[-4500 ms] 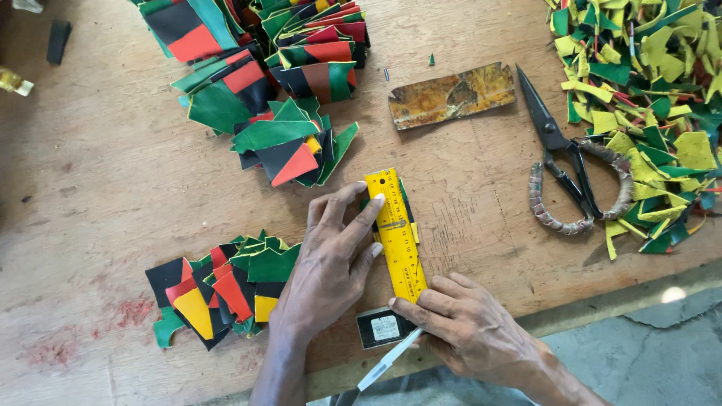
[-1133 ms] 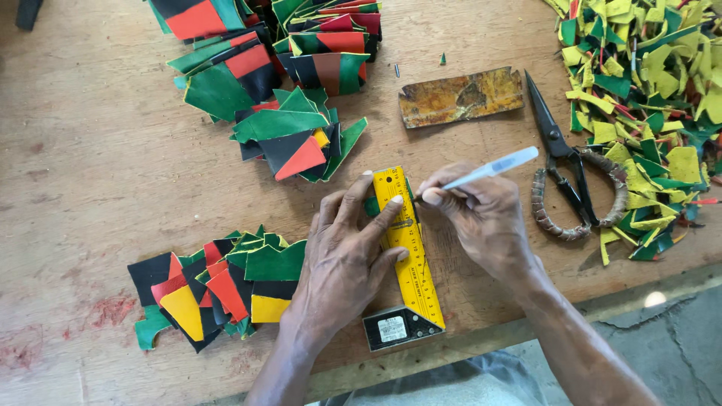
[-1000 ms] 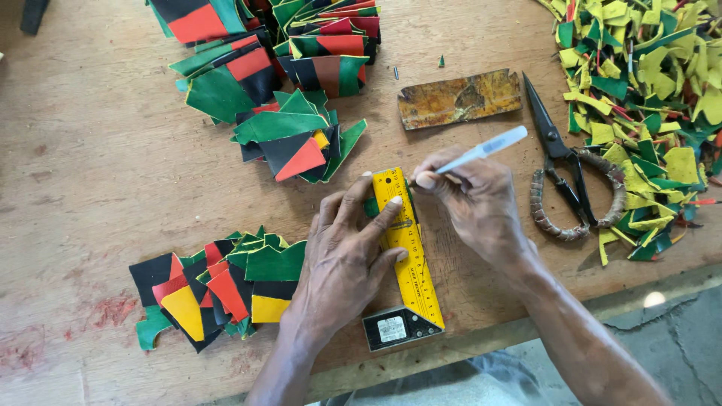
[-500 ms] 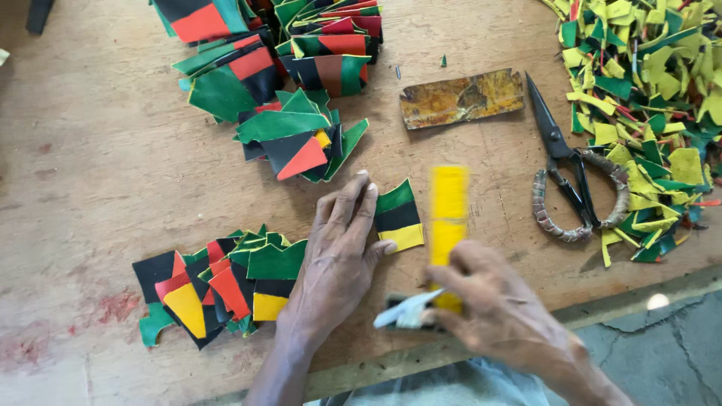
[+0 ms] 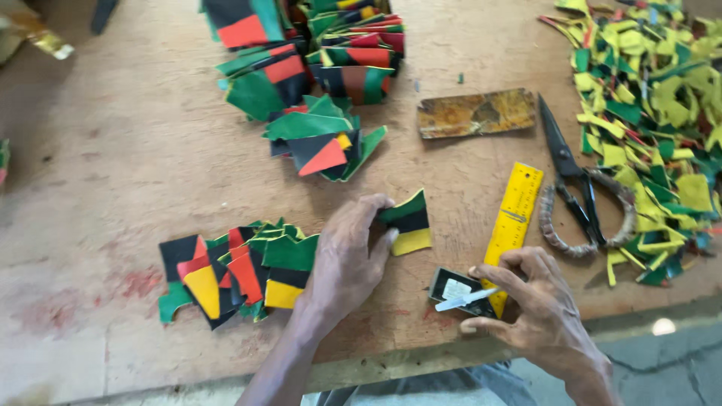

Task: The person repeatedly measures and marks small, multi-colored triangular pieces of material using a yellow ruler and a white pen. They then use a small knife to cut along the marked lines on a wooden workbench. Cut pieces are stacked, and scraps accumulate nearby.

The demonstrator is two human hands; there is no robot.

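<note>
Left hand (image 5: 347,259) pins striped piece (image 5: 408,222) — fingertips apparently on its left edge.

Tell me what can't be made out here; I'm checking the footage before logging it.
Head view:
- Marks on the yellow ruler: too small.
- Lower end of the ruler: hidden under the right hand.
- White pen tip: too blurred.
- Striped piece: partly covered by the left hand.
- Scrap pile: cut off at the right edge.

A single head-worn camera looks steeply down from close above onto the scuffed brown wooden bench (image 5: 113,150), near its front edge.
</note>
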